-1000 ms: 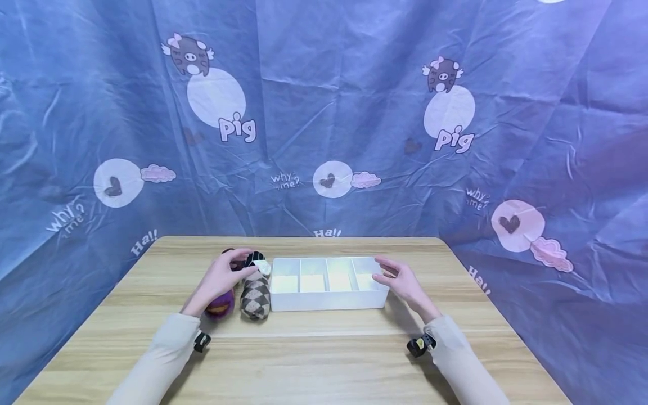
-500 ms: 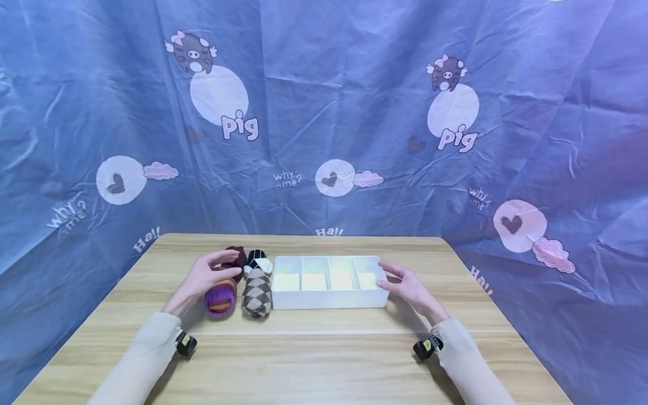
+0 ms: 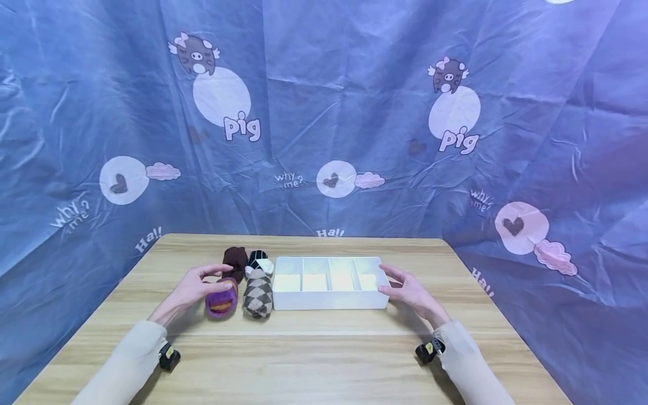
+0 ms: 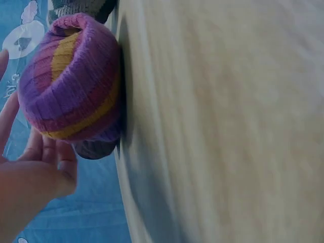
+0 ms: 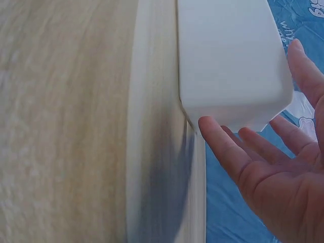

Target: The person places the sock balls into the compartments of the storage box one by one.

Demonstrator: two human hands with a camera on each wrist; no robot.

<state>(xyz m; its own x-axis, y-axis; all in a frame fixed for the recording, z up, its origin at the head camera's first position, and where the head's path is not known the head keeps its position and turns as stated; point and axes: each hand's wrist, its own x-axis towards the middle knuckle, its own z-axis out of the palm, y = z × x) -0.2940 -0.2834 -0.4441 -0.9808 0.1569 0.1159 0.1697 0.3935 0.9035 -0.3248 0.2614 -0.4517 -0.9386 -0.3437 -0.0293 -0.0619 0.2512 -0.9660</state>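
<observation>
A purple rolled-up pair of socks with orange stripes lies at the left of the table. My left hand is right at its far left side, fingers spread and not closed round it; in the left wrist view the striped knit roll sits past the fingertips. Behind it lies a dark brown sock roll. A grey-and-beige diamond-patterned sock roll is beside the white four-compartment box. At the box's right end my right hand has relaxed fingers at the wall, seemingly touching it.
A black sock roll with white lines and a white part lies behind the diamond-patterned one, near the box's left end. The wooden table ends at a blue printed curtain behind and at the sides.
My left hand has drawn back leftward and nearer, from over the dark socks to the purple roll. My right hand has shifted slightly against the box's end. The sock rolls stay put.
</observation>
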